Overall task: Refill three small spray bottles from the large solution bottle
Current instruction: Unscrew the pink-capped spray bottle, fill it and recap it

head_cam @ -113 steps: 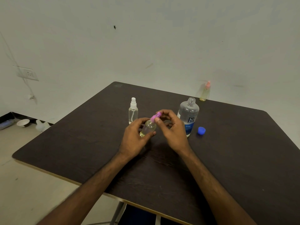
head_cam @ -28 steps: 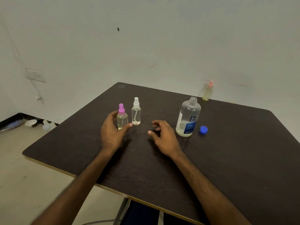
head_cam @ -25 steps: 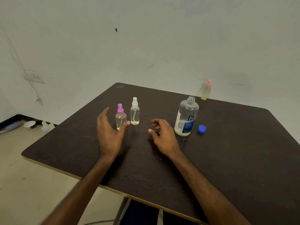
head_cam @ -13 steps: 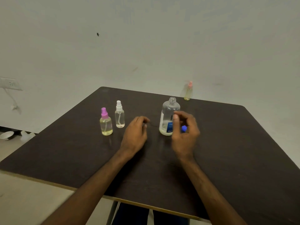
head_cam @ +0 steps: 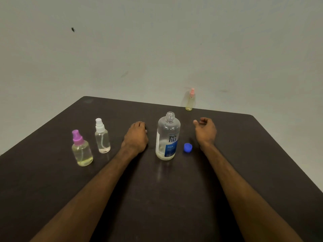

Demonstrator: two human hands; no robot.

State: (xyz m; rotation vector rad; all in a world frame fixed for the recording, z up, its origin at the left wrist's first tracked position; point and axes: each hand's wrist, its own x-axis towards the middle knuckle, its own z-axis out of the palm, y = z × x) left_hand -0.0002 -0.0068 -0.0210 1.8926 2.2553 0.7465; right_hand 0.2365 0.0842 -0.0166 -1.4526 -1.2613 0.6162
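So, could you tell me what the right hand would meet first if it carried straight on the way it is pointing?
Probably the pink-capped spray bottle at the table's far edge. The right hand, empty and loosely curled, points away from the person and slightly leftward, with bare table between; depth is unclear, so it might pass just beside it.

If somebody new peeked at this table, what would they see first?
Probably the big clear solution bottle standing open in the middle of the dark table, with its little blue cap lying just to its right. One bare hand sits on each side of it, both empty. At the left stand two small spray bottles, purple-topped and white-topped.
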